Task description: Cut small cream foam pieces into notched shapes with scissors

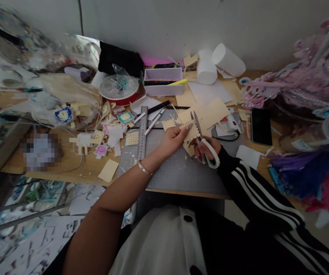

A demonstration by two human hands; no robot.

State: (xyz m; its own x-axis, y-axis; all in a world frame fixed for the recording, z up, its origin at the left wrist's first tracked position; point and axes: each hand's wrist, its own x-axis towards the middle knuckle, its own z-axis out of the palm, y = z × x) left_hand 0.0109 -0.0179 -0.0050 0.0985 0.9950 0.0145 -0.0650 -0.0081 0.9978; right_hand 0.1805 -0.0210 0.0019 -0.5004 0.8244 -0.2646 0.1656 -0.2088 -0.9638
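Over the grey cutting mat (167,175), my left hand (175,138) pinches a small cream paper piece (193,131) with a scalloped edge and drawn rounded outlines. White-handled scissors (211,153) are in my right hand (207,149), fingers wrapped round the handles. Their blades (196,121) point away from me, parted, close beside the paper's edge. Left of my hands, a steel ruler (143,133) lies on the mat near a similar cream piece with drawn outlines (132,138). A white pen (154,121) rests beside the ruler.
Larger cream sheets (214,114) lie beyond my hands. Behind stand a lilac box (164,90) with pens and white paper rolls (206,67). A phone (261,127) lies to the right, near pink beaded decorations (310,72). Plastic bags (69,91) and paper scraps crowd the left.
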